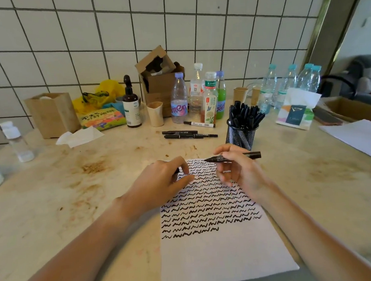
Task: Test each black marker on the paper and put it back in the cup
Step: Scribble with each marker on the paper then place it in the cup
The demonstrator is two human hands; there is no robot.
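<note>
The right hand [237, 169] pinches an uncapped black marker [233, 157] level above the top of the paper [221, 254], tip pointing left. The left hand [161, 183] curls around a small black piece — probably the cap [177, 170]. The mesh cup [241, 135] of markers stands just behind the paper — three more markers [189, 134] lie farther back on the table [74, 192].
</note>
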